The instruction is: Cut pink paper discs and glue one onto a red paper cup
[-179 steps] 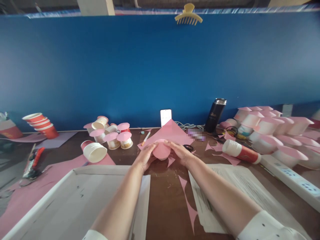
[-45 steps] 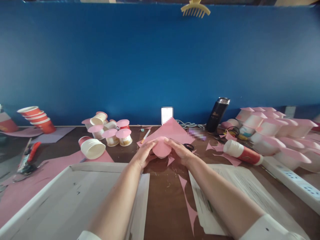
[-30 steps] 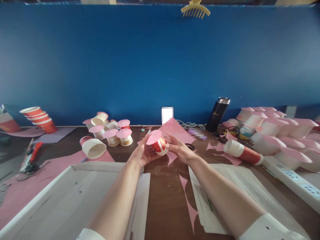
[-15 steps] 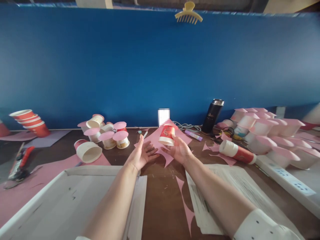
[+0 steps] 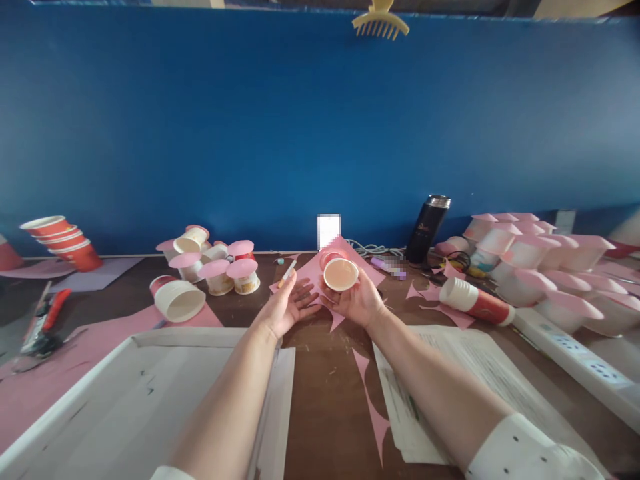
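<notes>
My right hand (image 5: 353,303) holds a short paper cup (image 5: 341,274), its round cream opening turned toward me. A pink paper piece shows behind the cup's far end. My left hand (image 5: 287,303) is open beside it, palm turned up and fingers spread, apart from the cup. A thin white stick (image 5: 287,273) shows at the left thumb tip; whether the thumb touches it I cannot tell. Beneath and behind the hands lies a cut pink paper sheet (image 5: 305,275).
Several pink-topped cups (image 5: 243,269) stand at left, near a red cup stack (image 5: 70,247). A white tray (image 5: 100,400) lies front left. At right are a black thermos (image 5: 428,230), lying nested cups (image 5: 477,303), many pink-topped cups (image 5: 530,253) and a power strip (image 5: 575,353).
The cup in my right hand has tipped so that its opening faces me; before, its red printed side showed. My left hand stays open in nearly the same place.
</notes>
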Action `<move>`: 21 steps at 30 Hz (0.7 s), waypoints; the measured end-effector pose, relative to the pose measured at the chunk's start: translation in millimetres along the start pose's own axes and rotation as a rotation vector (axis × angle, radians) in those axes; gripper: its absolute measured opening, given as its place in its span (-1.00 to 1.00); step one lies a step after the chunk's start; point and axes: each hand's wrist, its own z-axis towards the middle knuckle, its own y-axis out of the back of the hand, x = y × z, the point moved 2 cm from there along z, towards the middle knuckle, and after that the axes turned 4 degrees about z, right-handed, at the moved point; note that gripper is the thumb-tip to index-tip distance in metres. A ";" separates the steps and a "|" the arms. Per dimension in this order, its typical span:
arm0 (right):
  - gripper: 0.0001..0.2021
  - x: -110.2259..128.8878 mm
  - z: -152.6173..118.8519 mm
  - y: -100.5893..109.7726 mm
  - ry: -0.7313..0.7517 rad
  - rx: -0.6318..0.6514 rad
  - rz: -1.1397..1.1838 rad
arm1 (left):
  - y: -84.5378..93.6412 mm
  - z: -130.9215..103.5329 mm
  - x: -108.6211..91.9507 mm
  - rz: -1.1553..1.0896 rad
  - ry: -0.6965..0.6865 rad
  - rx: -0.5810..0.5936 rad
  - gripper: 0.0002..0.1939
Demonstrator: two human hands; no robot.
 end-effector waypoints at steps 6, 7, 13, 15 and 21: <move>-0.45 -1.8 1.7 -1.7 -0.035 -0.010 -0.079 | -1.7 -1.4 0.8 0.064 0.001 0.016 -0.56; -0.45 -2.6 1.7 -2.5 -0.038 -0.020 -0.086 | -1.6 -1.1 1.6 0.076 -0.005 0.024 -0.56; -0.50 -10.0 -1.7 -10.7 0.082 0.023 -0.257 | -4.5 -2.8 3.4 0.108 -0.057 0.151 -0.57; -0.54 -11.3 -3.1 -12.7 0.181 0.034 -0.326 | -5.9 -4.7 2.5 0.112 -0.062 0.174 -0.56; -0.62 -10.8 -2.6 -12.9 0.404 0.000 -0.469 | -5.2 -6.0 1.2 0.112 -0.066 0.142 -0.63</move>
